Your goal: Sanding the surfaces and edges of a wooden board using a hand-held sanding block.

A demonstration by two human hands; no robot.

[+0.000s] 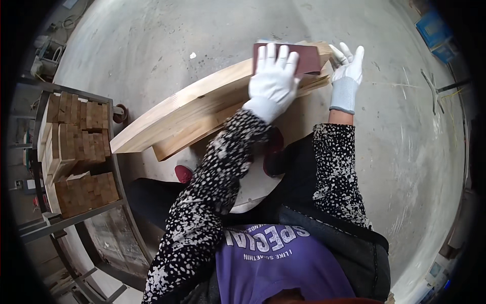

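Observation:
My left hand, in a white glove, lies flat on a dark red-brown sheet of sandpaper, its fingers stretched out over it. Under the sheet is the upper face of a long, pale, curved wooden beam. Beside the beam's far right end is my right hand, also gloved in white, with fingers apart and slightly bent. Whether its fingertips touch the wood, I cannot tell. A second wooden piece sits below the beam on the near side, partly hidden by my left arm.
On the left, a metal-framed rack carries stacked wooden blocks. Grey concrete floor surrounds the beam. Blue boxes stand at the far right, near a thin metal stand. My legs and dark red shoes are below the wood.

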